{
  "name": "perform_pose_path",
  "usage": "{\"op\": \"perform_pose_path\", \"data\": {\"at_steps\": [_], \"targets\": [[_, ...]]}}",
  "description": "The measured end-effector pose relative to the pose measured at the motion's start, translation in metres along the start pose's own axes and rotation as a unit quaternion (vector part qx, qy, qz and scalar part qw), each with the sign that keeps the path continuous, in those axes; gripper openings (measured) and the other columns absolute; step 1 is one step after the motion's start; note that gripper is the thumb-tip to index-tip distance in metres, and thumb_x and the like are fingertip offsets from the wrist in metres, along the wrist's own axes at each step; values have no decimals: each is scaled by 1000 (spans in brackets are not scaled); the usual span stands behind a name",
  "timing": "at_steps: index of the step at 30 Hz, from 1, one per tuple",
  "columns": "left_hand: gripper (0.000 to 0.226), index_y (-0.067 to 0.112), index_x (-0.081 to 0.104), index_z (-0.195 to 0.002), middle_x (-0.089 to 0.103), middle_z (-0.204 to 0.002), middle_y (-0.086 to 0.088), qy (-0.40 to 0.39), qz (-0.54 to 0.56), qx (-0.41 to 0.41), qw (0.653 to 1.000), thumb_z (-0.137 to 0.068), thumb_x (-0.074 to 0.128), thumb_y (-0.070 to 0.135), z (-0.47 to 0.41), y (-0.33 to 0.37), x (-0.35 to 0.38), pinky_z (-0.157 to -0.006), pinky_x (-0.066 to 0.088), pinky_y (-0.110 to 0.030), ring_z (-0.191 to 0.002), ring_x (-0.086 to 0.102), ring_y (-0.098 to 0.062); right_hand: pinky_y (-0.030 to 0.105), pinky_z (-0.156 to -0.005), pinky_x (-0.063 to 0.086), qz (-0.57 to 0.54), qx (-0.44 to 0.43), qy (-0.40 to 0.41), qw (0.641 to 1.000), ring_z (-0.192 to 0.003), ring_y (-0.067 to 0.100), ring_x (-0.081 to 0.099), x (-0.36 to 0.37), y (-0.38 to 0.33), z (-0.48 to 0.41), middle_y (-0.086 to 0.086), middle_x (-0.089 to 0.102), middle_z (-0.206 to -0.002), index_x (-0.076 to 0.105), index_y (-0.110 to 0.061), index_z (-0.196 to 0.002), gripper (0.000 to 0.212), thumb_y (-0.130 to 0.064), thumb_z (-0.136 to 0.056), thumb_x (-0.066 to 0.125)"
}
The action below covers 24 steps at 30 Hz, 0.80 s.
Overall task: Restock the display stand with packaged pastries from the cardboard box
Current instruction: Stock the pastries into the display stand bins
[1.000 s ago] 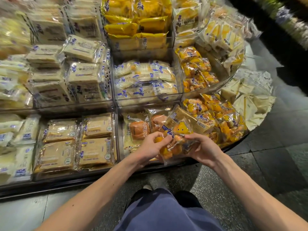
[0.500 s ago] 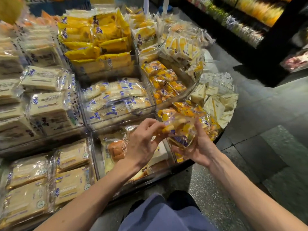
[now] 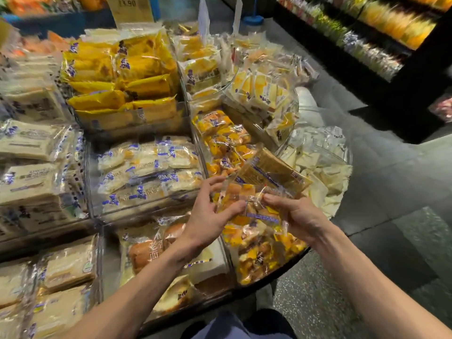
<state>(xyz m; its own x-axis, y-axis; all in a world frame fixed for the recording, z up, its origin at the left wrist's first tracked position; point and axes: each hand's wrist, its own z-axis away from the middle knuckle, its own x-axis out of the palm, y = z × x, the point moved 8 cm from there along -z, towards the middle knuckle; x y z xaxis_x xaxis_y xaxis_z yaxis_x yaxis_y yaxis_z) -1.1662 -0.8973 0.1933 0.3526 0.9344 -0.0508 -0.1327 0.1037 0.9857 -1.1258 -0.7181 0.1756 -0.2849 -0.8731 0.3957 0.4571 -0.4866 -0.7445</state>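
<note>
Both my hands hold clear packets of small yellow-orange pastries (image 3: 247, 204) above the lower right compartment of the tiered display stand (image 3: 292, 261). My left hand (image 3: 210, 216) grips the packets from the left, thumb on the wrapper. From the right, my right hand (image 3: 296, 216) pinches the wrapper edge. A flat brown-backed packet (image 3: 271, 172) tilts up just behind them. Matching yellow pastry packets (image 3: 225, 135) fill the compartment above. No cardboard box is in view.
Clear dividers split the stand into bins of white sandwich packets (image 3: 29, 140), yellow packets (image 3: 122, 77), cream rolls (image 3: 146, 167) and bread loaves (image 3: 146, 250). Dark tiled floor (image 3: 391, 216) lies to the right, with a lit shelf unit (image 3: 367, 33) beyond.
The view has swung up and to the right. Both hands lifted the pastry packets from near the bread bin toward the right-hand yellow pastry compartments.
</note>
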Motion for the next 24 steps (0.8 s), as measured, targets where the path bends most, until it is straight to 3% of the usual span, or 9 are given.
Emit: {"op": "perform_pose_path", "data": {"at_steps": [4, 8, 12, 14, 16, 17, 19, 21, 24], "targets": [[70, 46, 49, -121, 68, -120, -1, 23, 63, -55, 996, -64, 86, 32, -34, -10, 31, -80, 59, -31, -105, 69, -19, 39, -62, 63, 30, 6, -12, 999, -72, 26, 75, -26, -26, -36, 19, 76, -91, 65, 7, -111, 50, 4, -62, 74], [63, 33, 60, -123, 65, -118, 19, 39, 48, -42, 997, -65, 85, 30, -60, 1, 59, -81, 57, -25, -107, 65, -5, 47, -66, 63, 39, 16, -3, 999, -88, 36, 73, -56, -49, -71, 23, 73, -106, 63, 2, -120, 61, -4, -62, 81], [53, 34, 63, -119, 61, -123, 16, 124, 50, -84, 987, -73, 85, 20, -82, 4, 62, -86, 56, -27, -111, 60, -3, 34, -52, 60, 69, -21, 33, 997, -70, 20, 72, -83, -83, -91, 7, 77, -91, 68, -9, -108, 35, -19, -76, 77], [66, 38, 51, -127, 57, -123, 20, 191, -28, -68, 979, -75, 85, 18, -92, 15, 46, -96, 49, -25, -113, 58, -1, 35, -53, 61, 53, -32, 32, 998, -68, 17, 72, -94, -102, -98, 4, 77, -92, 67, -12, -103, 35, -24, -71, 75], [74, 34, 41, -131, 58, -115, 19, 237, -157, -24, 958, -74, 86, 17, -104, 42, 36, -91, 47, -17, -102, 60, 5, 40, -61, 61, 49, -39, 25, 998, -74, 15, 74, -103, -118, -105, 2, 78, -95, 66, -13, -105, 38, -24, -69, 73], [76, 29, 37, -133, 58, -108, 16, 248, -234, -5, 940, -75, 85, 17, -113, 55, 36, -84, 47, -16, -91, 61, 4, 40, -63, 62, 52, -40, 21, 998, -77, 15, 75, -108, -123, -108, 0, 78, -95, 65, -15, -106, 38, -25, -70, 73], [72, 19, 34, -136, 59, -104, 5, 257, -390, 34, 883, -80, 80, 14, -137, 73, 44, -76, 50, -29, -82, 60, -13, 39, -64, 63, 58, -36, 19, 998, -84, 18, 74, -117, -129, -112, 0, 76, -100, 64, -18, -105, 37, -28, -70, 73], [63, 13, 35, -133, 61, -106, -9, 233, -542, 48, 806, -83, 73, 6, -167, 77, 64, -73, 53, -40, -88, 62, -28, 39, -66, 63, 64, -31, 15, 997, -88, 20, 73, -121, -133, -113, 1, 73, -108, 63, -19, -106, 39, -29, -69, 74], [57, 9, 52, -122, 60, -100, -15, 181, -702, 94, 682, -73, 76, -6, -200, 61, 103, -58, 54, -36, -82, 63, -31, 43, -70, 63, 70, -22, 9, 997, -87, 19, 73, -125, -134, -115, 3, 71, -111, 63, -17, -108, 42, -29, -70, 75]]}}
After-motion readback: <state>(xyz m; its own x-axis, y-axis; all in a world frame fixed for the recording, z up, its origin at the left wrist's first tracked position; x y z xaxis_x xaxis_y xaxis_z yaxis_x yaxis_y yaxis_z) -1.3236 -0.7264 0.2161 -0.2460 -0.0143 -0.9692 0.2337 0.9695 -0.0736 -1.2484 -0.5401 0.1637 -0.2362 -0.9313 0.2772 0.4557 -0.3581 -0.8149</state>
